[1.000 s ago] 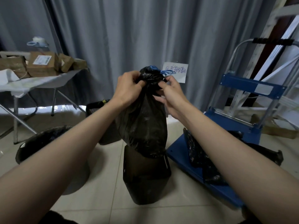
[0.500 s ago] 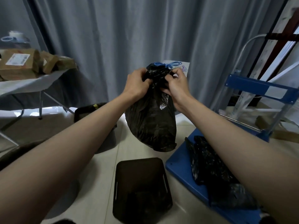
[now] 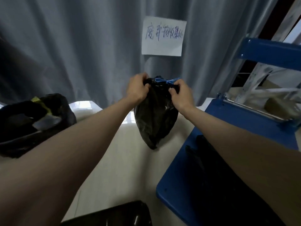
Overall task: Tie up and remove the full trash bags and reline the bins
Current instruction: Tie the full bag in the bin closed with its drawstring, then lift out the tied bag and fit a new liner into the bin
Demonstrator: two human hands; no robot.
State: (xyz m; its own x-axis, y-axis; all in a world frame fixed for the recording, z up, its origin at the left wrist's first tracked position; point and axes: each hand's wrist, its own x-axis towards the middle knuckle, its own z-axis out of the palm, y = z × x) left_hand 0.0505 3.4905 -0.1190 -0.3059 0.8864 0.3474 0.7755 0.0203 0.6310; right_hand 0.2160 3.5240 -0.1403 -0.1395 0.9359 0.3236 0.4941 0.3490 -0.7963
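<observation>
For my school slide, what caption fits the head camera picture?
Both hands, left hand and right hand, grip the neck of a black trash bag before a grey curtain.

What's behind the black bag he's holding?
Behind the black bag: grey curtain with a handwritten paper sign above. Floor strip below the curtain shows; the part directly behind the bag is covered.

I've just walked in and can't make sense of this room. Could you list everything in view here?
Trash bag: one, black with blue drawstring, held up in the middle.
Bin: one, dark, bottom edge, no liner seen.
Lined bin: one, black, left, rubbish inside.
Cart: one, blue, right.
Bags on cart: black, count unclear.
Note: one, white, handwritten, on the curtain.
Curtain: grey, behind everything.
Floor: pale tiles.
Hands: left and right, both gripping the bag's neck.
</observation>
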